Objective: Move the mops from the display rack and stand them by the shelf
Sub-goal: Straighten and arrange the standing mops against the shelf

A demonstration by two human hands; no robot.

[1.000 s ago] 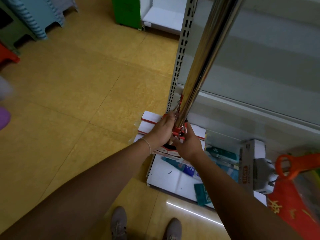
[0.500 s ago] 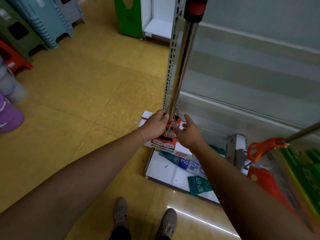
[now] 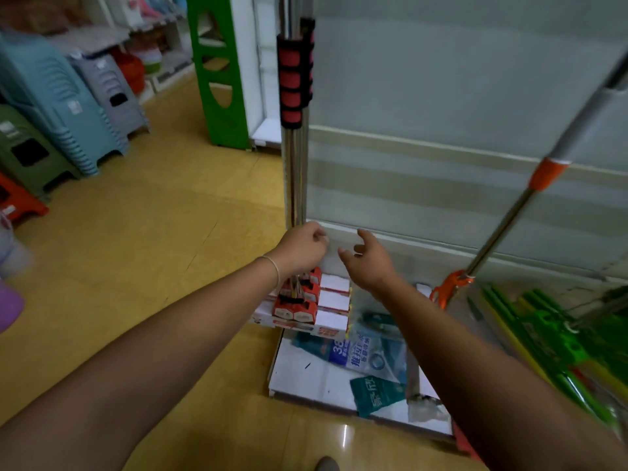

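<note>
A bundle of mops with steel handles (image 3: 295, 178) and a red-and-black foam grip (image 3: 294, 76) stands upright against the end post of the white shelf (image 3: 441, 239). Their red-and-white mop heads (image 3: 299, 307) rest at the shelf's base. My left hand (image 3: 300, 248) is curled right in front of the handles, hiding whether it holds them. A little to the right my right hand (image 3: 368, 258) has spread fingers and touches nothing. Another mop with a steel handle and an orange collar (image 3: 546, 173) leans at the right.
Packets lie on the shelf's white bottom board (image 3: 306, 379). Green mops (image 3: 550, 334) lie low at the right. Stacked plastic stools (image 3: 57, 107) line the left side and a green stand (image 3: 217, 69) is behind. Yellow floor (image 3: 136, 249) stretches to the left.
The camera has tilted up. My right hand has let go of the handles and opened, moving right. The mop bundle now stands upright against the shelf post.
</note>
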